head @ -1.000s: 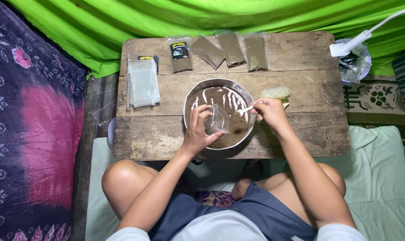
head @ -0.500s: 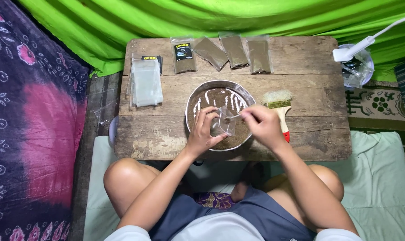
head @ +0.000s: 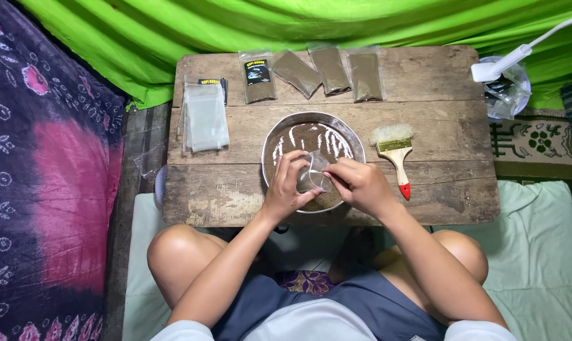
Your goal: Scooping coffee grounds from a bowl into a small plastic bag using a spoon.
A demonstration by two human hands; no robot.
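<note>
Lower centre: left hand [head: 284,188] pinches a small clear bag [head: 312,174] open over the metal bowl [head: 270,136] of brown powder | right hand [head: 359,185] closed at the bag's mouth; best kept over the bowl | upper frame: paintbrush [head: 394,149], filled packets [head: 327,69] on wooden counter [head: 437,88].

A low, weathered wooden plank table [head: 437,82] carries a round metal bowl of brown powder [head: 279,136], four filled clear packets [head: 327,72] along its far edge, a stack of empty clear bags [head: 204,117], and a red-tipped wooden-handled paintbrush [head: 396,155].
</note>
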